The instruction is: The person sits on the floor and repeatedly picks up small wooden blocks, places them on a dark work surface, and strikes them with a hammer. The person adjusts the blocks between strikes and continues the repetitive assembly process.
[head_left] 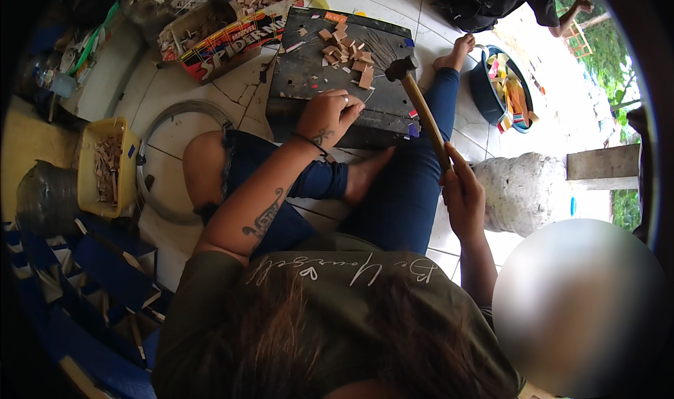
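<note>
My right hand [463,194] is wrapped round the wooden handle of a hammer [425,114]. Its dark metal head is raised beside the right edge of a low black work box [302,93]. Above the near part of that box, my left hand [330,116] is closed in a pinch, and a thin wire [368,97] seems to stick out from the fingertips. Small brown wooden pieces [349,51] lie heaped on the box top, just beyond my left hand. A bundle of thin straight wires [382,46] rests to the right of them.
A coil of wire [151,135] and a yellow basket of wood bits [131,157] are on the left. Beyond stands a printed carton [232,48] of wood pieces. At right are a dark blue tub [484,90] of colourful scraps and a whitish rounded container [523,192]. Another person [484,5] sits at the far right.
</note>
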A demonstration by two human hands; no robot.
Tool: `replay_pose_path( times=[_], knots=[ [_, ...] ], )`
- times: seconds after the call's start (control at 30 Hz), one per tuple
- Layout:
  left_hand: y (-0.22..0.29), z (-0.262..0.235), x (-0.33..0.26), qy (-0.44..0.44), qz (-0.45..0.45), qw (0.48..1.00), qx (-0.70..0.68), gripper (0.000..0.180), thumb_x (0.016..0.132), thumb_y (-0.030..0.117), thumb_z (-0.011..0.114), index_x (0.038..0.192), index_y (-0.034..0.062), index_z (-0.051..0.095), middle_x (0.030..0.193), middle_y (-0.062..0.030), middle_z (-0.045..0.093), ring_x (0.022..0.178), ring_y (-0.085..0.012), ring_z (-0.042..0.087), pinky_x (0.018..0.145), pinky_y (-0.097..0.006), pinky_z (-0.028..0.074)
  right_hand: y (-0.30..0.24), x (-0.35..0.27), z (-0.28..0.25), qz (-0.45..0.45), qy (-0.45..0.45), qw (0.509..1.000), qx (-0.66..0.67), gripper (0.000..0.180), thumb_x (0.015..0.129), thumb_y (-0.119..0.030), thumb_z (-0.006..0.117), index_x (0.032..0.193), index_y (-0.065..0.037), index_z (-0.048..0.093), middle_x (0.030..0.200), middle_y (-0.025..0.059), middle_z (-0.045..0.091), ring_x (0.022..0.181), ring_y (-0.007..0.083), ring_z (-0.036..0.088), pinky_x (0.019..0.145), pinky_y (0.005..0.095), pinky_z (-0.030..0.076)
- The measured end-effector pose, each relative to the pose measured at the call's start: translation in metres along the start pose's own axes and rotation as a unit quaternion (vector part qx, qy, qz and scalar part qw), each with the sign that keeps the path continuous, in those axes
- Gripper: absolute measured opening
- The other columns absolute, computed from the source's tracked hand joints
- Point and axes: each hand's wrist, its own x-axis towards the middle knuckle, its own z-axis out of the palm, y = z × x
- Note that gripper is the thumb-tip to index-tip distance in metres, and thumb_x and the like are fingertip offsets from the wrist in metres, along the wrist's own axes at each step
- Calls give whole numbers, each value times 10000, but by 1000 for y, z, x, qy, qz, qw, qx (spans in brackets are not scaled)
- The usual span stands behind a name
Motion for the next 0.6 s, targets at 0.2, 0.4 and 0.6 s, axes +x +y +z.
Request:
replay_pose_path(
  times=[0.2,0.4,0.6],
  knots=[
    [-2,-8,1,33,15,995,90,141,756,145,763,812,56,669,866,-71,597,818,-289,601,758,-398,490,21,-2,20,60,-13,997,37,426,974,-63,539,1397,-112,533,875,40,644,739,68,514,723,232,455],
    [4,-14,-17,33,110,980,161,155,727,110,778,841,65,683,890,-30,634,820,-241,591,791,-371,476,28,-2,38,-73,17,995,-68,421,964,-92,563,1377,-174,550,1027,156,668,801,293,658,756,343,515],
    [7,-12,-22,33,103,981,162,152,735,101,762,868,63,698,890,-23,633,849,-227,586,790,-362,474,28,4,45,-75,-8,990,-117,452,946,-68,567,1382,-182,540,917,153,639,787,330,649,690,385,512]
  ],
)
